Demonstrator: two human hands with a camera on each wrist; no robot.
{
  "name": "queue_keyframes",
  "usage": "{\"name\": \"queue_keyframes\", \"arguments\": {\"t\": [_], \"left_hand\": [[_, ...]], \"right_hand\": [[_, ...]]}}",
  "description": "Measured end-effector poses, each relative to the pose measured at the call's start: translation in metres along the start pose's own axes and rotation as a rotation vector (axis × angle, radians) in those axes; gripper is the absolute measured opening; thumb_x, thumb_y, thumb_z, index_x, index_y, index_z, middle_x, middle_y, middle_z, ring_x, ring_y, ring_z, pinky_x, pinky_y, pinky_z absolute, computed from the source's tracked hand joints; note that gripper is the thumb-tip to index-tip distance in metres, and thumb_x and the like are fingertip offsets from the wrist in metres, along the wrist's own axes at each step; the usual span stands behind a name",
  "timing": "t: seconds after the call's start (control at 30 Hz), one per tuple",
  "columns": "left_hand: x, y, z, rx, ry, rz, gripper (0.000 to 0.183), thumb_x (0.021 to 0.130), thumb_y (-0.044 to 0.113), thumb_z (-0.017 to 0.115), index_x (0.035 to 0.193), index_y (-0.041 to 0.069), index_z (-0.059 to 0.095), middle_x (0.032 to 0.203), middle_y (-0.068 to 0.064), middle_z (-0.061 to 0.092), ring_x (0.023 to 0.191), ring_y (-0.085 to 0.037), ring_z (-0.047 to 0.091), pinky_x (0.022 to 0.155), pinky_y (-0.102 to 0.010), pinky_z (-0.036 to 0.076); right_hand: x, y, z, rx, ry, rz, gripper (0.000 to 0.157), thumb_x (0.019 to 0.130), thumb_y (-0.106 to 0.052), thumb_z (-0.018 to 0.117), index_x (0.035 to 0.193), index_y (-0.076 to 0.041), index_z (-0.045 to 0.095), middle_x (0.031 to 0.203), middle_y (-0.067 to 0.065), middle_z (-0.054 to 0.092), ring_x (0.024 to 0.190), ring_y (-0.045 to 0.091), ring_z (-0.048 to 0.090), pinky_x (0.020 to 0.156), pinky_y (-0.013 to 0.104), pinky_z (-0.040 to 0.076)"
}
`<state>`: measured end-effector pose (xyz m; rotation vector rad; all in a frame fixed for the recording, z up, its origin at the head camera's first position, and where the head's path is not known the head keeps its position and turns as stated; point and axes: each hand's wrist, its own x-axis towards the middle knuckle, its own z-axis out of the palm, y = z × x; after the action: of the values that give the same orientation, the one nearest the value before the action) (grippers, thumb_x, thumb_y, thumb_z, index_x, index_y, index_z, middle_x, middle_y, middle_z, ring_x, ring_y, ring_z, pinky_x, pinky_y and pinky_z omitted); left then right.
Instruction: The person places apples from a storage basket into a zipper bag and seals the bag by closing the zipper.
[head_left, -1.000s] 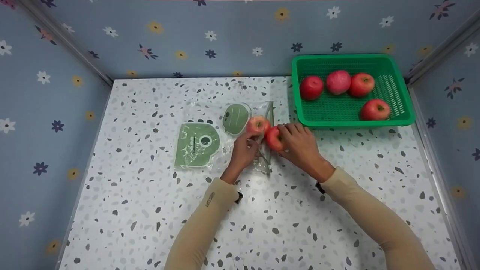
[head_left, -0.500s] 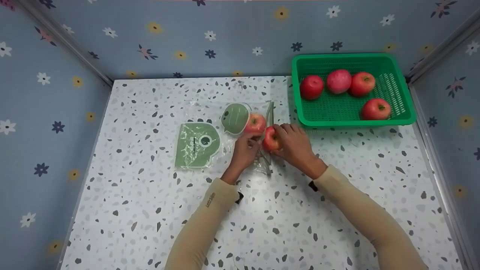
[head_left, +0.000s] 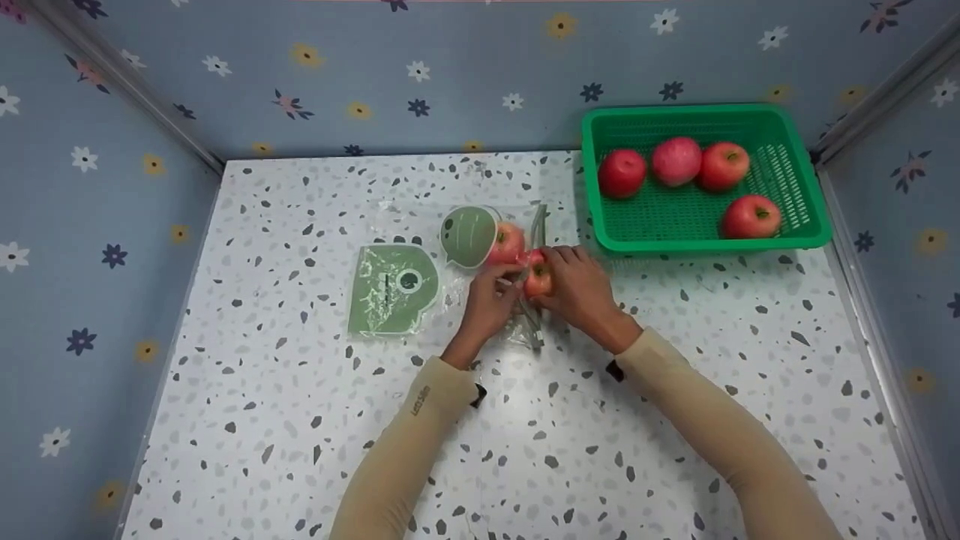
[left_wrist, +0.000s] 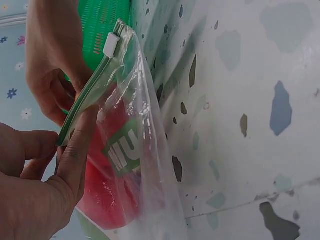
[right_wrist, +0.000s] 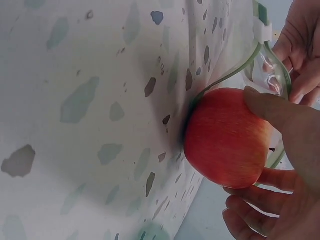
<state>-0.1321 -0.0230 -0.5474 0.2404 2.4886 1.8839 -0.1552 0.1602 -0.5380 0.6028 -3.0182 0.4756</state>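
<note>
On the speckled table (head_left: 262, 390), a clear bag (left_wrist: 157, 170) lies with its mouth toward the right hand (head_left: 585, 289). White letters, apparently "MU", stand on a green patch (left_wrist: 122, 150) of its plastic; the bag's larger green shape (head_left: 397, 311) bears a thin dark line of print too small to read. Lettering on the left sleeve (head_left: 431, 409) seems to end in "Slim". The right hand grips an apple (right_wrist: 227, 137) at the mouth, thumb on one side and fingers on the other: glossy, red with fine streaks, yellowish round a short dark stem. The left hand (head_left: 491, 304) pinches the bag's green zip edge (left_wrist: 89, 95), which carries a white slider (left_wrist: 111, 46). A second apple (head_left: 508, 241) shows through the plastic.
</note>
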Motion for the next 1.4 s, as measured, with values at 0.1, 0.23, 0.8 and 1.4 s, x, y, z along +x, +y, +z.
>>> {"name": "queue_keyframes", "arguments": {"t": [0.1,0.23,0.8,1.4], "left_hand": [[0.0,0.0,0.0,0.013,-0.003,-0.015,0.022,0.098,-0.007,0.063,0.118,-0.01,0.07,0.112,-0.025,0.071,0.106,-0.036,0.068,0.091,-0.047,0.059],[0.001,-0.001,0.0,0.022,-0.003,-0.019,0.022,0.098,-0.006,0.063,0.118,-0.009,0.07,0.111,-0.024,0.071,0.103,-0.036,0.068,0.09,-0.046,0.06],[0.001,0.003,-0.002,-0.028,-0.014,-0.018,0.023,0.098,-0.004,0.062,0.119,-0.009,0.071,0.107,-0.023,0.07,0.095,-0.034,0.068,0.083,-0.037,0.059],[0.002,0.008,-0.003,-0.007,-0.021,-0.012,0.027,0.099,-0.003,0.063,0.124,-0.009,0.07,0.111,-0.023,0.071,0.099,-0.033,0.066,0.086,-0.036,0.056]], "right_hand": [[0.0,0.0,0.001,0.002,-0.012,0.0,0.083,0.084,-0.041,0.09,0.149,-0.002,0.055,0.14,0.018,0.063,0.125,0.037,0.056,0.104,0.05,0.053],[-0.002,0.002,0.0,0.007,-0.036,-0.016,0.084,0.085,-0.04,0.09,0.152,-0.005,0.053,0.139,0.021,0.062,0.127,0.039,0.055,0.103,0.052,0.052],[0.003,0.005,-0.001,0.153,-0.04,0.012,0.087,0.08,-0.031,0.094,0.149,0.0,0.053,0.134,0.021,0.065,0.122,0.04,0.057,0.103,0.052,0.051],[0.011,-0.003,0.0,0.122,-0.021,0.008,0.079,0.083,-0.027,0.093,0.147,0.0,0.055,0.133,0.021,0.066,0.12,0.04,0.057,0.099,0.051,0.054]]}}
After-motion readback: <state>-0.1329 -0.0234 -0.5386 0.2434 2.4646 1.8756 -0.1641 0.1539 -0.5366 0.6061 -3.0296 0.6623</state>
